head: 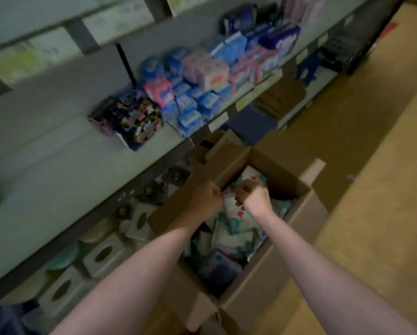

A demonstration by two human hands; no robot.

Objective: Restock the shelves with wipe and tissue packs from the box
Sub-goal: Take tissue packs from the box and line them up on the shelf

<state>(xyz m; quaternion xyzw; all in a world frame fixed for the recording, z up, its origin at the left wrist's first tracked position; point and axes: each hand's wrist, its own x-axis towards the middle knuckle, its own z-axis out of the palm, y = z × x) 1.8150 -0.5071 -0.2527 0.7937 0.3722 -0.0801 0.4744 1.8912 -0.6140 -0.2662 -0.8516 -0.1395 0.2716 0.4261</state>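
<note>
An open cardboard box (297, 228) stands on the floor in front of the shelves, filled with several white, teal and blue wipe and tissue packs (229, 240). Both my arms reach down over it. My left hand (206, 198) and my right hand (252, 195) are closed side by side above the box's far half, each pinching an end of a pale pack (229, 195) between them. The frame is blurred, so the pack's print is unreadable.
The middle shelf (64, 180) holds blue and pink packs (193, 97) and a dark display box (134, 119). The bottom shelf holds white tissue boxes (103, 255). Brown cartons (282, 95) lie further right. Wooden floor (372, 213) spreads right of the box.
</note>
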